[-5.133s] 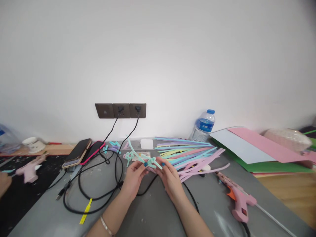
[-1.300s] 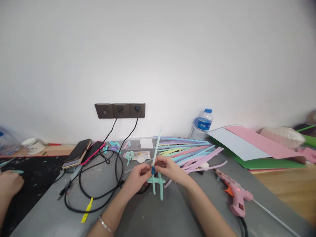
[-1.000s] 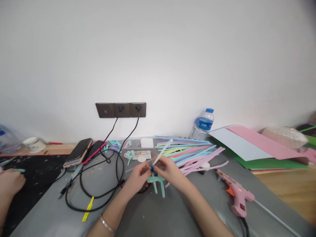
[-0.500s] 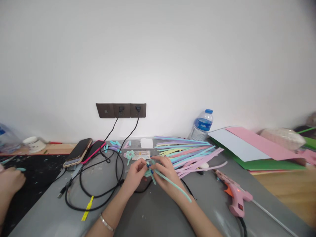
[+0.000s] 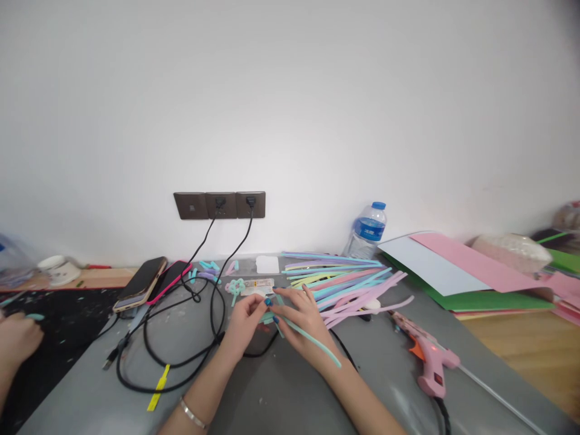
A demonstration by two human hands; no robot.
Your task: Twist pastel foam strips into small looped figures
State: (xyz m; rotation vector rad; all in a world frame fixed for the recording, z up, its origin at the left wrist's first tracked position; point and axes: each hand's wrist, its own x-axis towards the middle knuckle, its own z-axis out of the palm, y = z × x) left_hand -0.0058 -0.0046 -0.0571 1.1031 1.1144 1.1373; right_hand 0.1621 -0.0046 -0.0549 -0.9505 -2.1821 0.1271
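Observation:
My left hand (image 5: 244, 319) pinches a mint-green pipe cleaner (image 5: 315, 345) near its bent end. From the other side my right hand (image 5: 302, 317) grips the same pipe cleaner, its long free end trailing down over the back of that hand. The bent part sits between both sets of fingertips and is partly hidden by them. Just beyond my hands lies a small flower shape of mint pipe cleaner (image 5: 235, 287) beside a printed packet (image 5: 258, 286). A fan of pastel pipe cleaners (image 5: 338, 278) spreads to the right of them.
A pink glue gun (image 5: 432, 362) with its red light on lies at right. Looped black cables (image 5: 145, 350), phones (image 5: 141, 284) and short pipe cleaner pieces (image 5: 211, 272) are at left. A water bottle (image 5: 369, 229) and coloured sheets (image 5: 439, 266) stand behind. Another person's hand (image 5: 20, 338) shows far left.
The view has shifted slightly, moving the scene a little left. My fingers have changed position a little around the bent part of the pipe cleaner; both hands still hold it.

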